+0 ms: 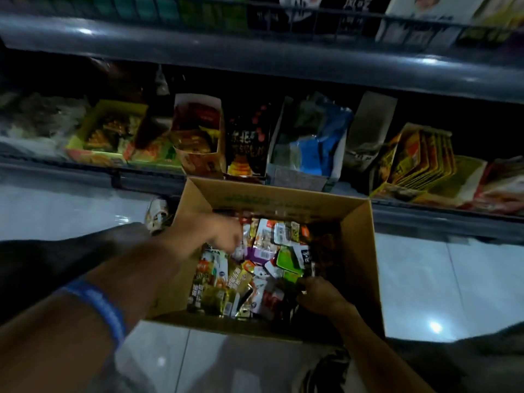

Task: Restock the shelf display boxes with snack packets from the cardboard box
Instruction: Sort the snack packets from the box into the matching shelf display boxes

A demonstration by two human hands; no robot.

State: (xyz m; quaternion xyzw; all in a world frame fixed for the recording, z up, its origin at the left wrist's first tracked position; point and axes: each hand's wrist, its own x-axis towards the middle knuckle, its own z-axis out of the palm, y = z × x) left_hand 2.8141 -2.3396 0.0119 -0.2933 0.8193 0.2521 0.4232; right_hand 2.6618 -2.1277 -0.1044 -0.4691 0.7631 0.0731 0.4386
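An open cardboard box stands on the floor below the shelf, full of mixed snack packets. My left hand is inside the box near its far left, blurred, with fingers curled down onto the packets. My right hand is at the near right of the pile, fingers closed among dark packets. Whether either hand holds a packet is unclear. On the low shelf behind the box stand several display boxes: a yellow one, a red-brown one, a blue-and-white one and a yellow-orange one.
The dark shelf rail runs just behind the box, and an upper shelf edge overhangs. Pale floor tiles lie to both sides. A shoe rests left of the box. A blue wristband is on my left arm.
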